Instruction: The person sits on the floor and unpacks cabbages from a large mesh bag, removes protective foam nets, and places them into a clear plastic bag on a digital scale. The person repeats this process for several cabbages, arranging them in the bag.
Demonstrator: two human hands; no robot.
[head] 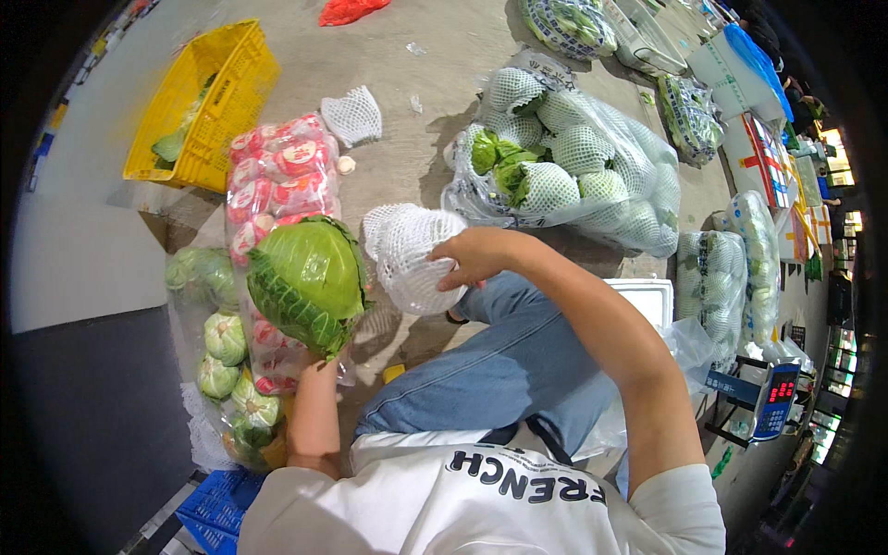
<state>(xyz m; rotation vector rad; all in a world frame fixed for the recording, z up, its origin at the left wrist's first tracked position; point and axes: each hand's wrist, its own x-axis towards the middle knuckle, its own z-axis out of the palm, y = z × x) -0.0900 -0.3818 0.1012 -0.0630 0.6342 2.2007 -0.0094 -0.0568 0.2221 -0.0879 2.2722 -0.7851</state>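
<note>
A green cabbage [305, 267] with loose, crinkled outer leaves rests on my left hand [320, 362], whose fingers are hidden beneath it. My right hand [479, 255] grips a bunch of white foam net sleeves [415, 267], thumb and fingers pinching its right side. The sleeves are to the right of the cabbage, apart from it. Below the cabbage lies a clear bag of red-and-white wrapped produce [298, 163]. Beyond my right hand, a large clear plastic bag [628, 149] holds several cabbages in foam nets [551, 191]; some green leaves stick out.
A yellow plastic crate [225, 104] with leaves inside stands upper left. Bagged pale-green vegetables [225, 340] lie left of my forearm, above a blue crate [215, 510]. One loose foam net [352, 116] is on the floor. Wrapped vegetables [711, 291] and a digital scale [777, 402] are at right.
</note>
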